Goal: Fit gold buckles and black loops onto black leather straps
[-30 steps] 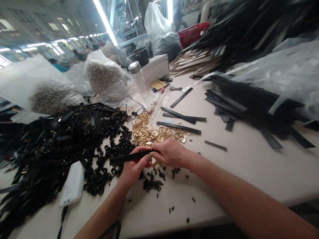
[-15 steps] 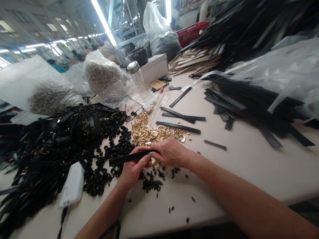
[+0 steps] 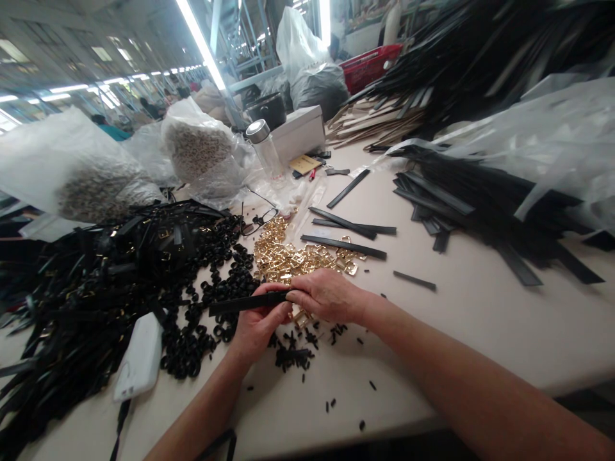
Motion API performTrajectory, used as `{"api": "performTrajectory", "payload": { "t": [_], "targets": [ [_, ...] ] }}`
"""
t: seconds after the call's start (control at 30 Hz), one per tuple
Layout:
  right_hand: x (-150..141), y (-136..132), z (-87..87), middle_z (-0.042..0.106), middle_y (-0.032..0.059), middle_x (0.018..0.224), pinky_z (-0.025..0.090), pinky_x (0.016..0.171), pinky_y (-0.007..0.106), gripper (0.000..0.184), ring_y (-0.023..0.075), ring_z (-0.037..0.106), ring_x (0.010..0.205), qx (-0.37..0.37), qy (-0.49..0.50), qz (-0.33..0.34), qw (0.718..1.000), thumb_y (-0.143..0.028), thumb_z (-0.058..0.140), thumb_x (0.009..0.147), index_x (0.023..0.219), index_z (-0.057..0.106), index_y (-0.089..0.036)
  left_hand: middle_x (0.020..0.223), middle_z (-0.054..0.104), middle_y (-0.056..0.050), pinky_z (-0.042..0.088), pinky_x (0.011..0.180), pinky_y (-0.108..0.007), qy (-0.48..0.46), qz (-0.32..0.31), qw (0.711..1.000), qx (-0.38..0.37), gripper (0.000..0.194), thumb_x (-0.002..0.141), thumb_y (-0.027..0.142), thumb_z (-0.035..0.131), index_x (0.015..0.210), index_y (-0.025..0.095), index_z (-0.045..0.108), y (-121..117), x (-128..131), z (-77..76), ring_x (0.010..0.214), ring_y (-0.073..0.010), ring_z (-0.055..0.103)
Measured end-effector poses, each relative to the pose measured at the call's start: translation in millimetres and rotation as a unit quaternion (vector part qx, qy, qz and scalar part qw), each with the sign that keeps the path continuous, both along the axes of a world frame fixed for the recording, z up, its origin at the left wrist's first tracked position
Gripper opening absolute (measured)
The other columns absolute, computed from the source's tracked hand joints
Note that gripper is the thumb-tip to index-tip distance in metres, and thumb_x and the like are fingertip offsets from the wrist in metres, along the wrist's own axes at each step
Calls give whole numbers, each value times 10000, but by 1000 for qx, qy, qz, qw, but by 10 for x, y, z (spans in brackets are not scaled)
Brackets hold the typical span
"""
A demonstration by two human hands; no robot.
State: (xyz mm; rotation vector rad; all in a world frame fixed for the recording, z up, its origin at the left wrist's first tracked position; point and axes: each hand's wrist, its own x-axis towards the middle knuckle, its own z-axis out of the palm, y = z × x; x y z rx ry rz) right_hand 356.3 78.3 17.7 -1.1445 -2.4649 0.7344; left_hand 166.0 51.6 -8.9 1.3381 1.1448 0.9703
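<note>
A flat black strap (image 3: 230, 304) is gripped by my left hand (image 3: 259, 323), its free end sticking out to the left. My right hand (image 3: 327, 294) is closed at the strap's other end, thumb and fingers pinched together and touching the left fingertips. That end is hidden by the fingers. Just beyond my hands lies a heap of gold buckles (image 3: 298, 259). Small black loops (image 3: 235, 275) are piled to the left of it. Below my hands are scattered black bits (image 3: 293, 357).
Finished-looking black straps with buckles (image 3: 144, 250) heap up at left beside a white power bank (image 3: 139, 355). Loose black strips (image 3: 343, 246) lie beyond my right hand, with a larger strip pile (image 3: 461, 198) at right. A glass bottle (image 3: 266, 147) and eyeglasses (image 3: 259, 219) stand behind.
Both hands stay in nearly the same place on the strap. The right fingers have shifted slightly at the strap's end, and the view moves a little.
</note>
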Motion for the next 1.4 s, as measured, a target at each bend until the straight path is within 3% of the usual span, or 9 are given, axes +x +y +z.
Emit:
{"api": "performTrajectory", "payload": {
  "t": [0.2, 0.47, 0.7, 0.87, 1.17, 1.4],
  "targets": [
    [-15, 12, -24, 640, 28, 742, 289, 597, 225, 357, 121, 526, 643, -28, 40, 5, 999, -372, 394, 1000, 1014, 685, -166, 716, 668, 19, 539, 575, -211, -23, 9, 999, 21, 219, 799, 279, 716, 988, 190, 652, -6, -28, -38, 573, -95, 615],
    [5, -7, 52, 649, 4, 774, 333, 609, 215, 340, 107, 521, 622, -57, 68, 29, 996, -304, 363, 1013, 1200, 629, -205, 767, 694, 5, 548, 574, -209, -60, 3, 998, 13, 284, 754, 245, 755, 1017, 186, 665, 15, -42, -49, 580, -94, 623],
    [20, 9, -15, 628, -24, 632, 356, 558, 203, 381, 103, 536, 543, -95, 145, 78, 982, -277, 327, 1016, 1293, 579, -206, 734, 701, 12, 558, 577, -206, -89, -9, 996, 14, 271, 727, 210, 777, 976, 189, 673, -17, -27, -42, 581, -99, 635],
    [7, -4, -8, 709, 14, 741, 392, 559, 195, 400, 93, 581, 559, -147, 168, 61, 973, -338, 321, 1022, 1117, 663, -153, 734, 703, 10, 561, 579, -203, -83, 5, 996, 15, 222, 739, 201, 770, 945, 185, 687, -24, -23, -52, 588, -99, 641],
    [17, -12, 71, 695, -11, 732, 423, 567, 177, 281, 78, 598, 569, -184, 182, 67, 964, -197, 420, 975, 1070, 682, -162, 707, 681, 24, 542, 554, -181, -79, 15, 996, 27, 185, 779, 237, 743, 944, 188, 673, -3, -27, 0, 549, -79, 618],
    [20, 3, -27, 687, -11, 743, 412, 548, 171, 275, 74, 595, 575, -208, 188, 55, 958, -235, 417, 976, 971, 684, -170, 718, 685, 12, 530, 548, -189, -60, 13, 998, 30, 171, 783, 255, 734, 920, 180, 666, -1, -29, 7, 564, -91, 624]
  ]
}}
